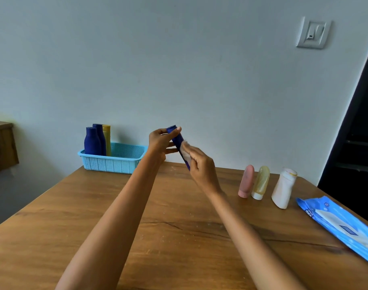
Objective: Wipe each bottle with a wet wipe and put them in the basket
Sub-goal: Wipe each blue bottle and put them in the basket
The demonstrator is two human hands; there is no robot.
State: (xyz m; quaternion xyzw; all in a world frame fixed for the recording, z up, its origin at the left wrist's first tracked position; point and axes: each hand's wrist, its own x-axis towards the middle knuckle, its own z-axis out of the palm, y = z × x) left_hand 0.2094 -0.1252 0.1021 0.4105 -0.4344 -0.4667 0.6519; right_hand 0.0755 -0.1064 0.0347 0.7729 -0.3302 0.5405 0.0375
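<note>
Both forearms reach from the near edge over a wooden table (pixel 95 216), bare of sleeves. Raised above the far half of the table, the left hand (pixel 159 143) grips the upper end of a dark blue bottle (pixel 177 139), thumb across the cap end and fingers curled behind the body. This bottle is held clear of the table surface, tilted with its top leaning left. Against its lower part the right hand (pixel 199 164) presses a white wet wipe (pixel 186 152), fingers curled round wipe and bottle together.

At the far left corner stands a light blue basket (pixel 118 162), perforated, holding three upright bottles at its left end: two dark blue bottles (pixel 93 141) in front and a yellow bottle (pixel 106 137) behind them.

On the right side of the table three items stand in a row, close beside one another: a pink tube (pixel 246 182), a yellowish tube (pixel 260 183), both cap-down, and a white bottle (pixel 283 188). Nearer, at the right edge, lies a blue wipes pack (pixel 342 225), flat. A wall switch (pixel 313 33) is mounted upper right.
</note>
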